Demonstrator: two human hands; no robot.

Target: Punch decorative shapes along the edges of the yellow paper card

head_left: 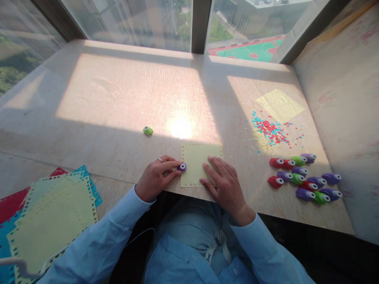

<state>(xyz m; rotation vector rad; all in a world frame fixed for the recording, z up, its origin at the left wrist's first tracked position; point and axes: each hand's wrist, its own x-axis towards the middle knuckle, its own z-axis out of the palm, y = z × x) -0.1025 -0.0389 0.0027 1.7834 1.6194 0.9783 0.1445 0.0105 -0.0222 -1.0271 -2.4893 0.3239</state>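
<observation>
two hands work at the table's near edge: the left hand (156, 177) pinches a purple punch (182, 167) against the yellow sheet (197, 157), while the right hand (223, 181) lies flat, fingers spread, pressing that sheet down.

Matt yellow paper sheet (197, 163), glossy plastic purple punch (182, 167), smooth polished stone ledge (118, 102)

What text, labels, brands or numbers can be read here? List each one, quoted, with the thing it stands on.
None can be read.
The small purple plastic punch in the left hand shows only a white star shape, not a letter.
The pale yellow paper square under the right hand has punched holes along its edges, no print.
The red, green and purple punches carry no legible marks.
</observation>
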